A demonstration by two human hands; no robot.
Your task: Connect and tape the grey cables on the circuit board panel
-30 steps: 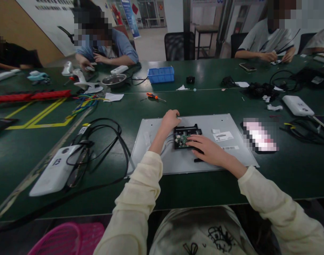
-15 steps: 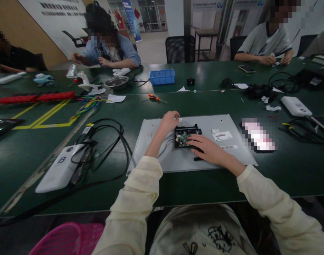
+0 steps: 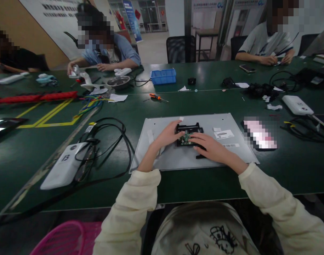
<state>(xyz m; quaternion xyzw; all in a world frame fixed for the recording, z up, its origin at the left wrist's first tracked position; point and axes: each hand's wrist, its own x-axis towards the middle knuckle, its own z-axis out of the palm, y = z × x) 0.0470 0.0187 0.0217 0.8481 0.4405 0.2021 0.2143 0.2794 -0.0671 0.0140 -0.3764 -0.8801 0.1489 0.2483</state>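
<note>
A pale grey flat panel (image 3: 162,164) lies on the green table in front of me. On it sits a black bracket (image 3: 188,126) with a small green circuit board (image 3: 185,139) in its lower part. My left hand (image 3: 167,135) is at the bracket's left side, fingers stretched along its edge and thumb by the board. My right hand (image 3: 209,146) rests at the other side, its fingers reaching flat and apart over the board's right end. Neither hand visibly grips anything. Part of the thin cable left of the bracket is hidden under my left hand.
Left of the panel lie a white power bank (image 3: 63,166) and coiled black cable (image 3: 124,141). An orange-handled screwdriver (image 3: 155,96) and a blue basket (image 3: 163,77) are beyond the panel. A phone (image 3: 260,134) lies to its right. Several people sit around the table.
My left hand has moved down from the panel's far edge to the bracket's left side, its fingers unfolding. My right hand stays over the board. Across the table, a person's hand has reached a white device.
</note>
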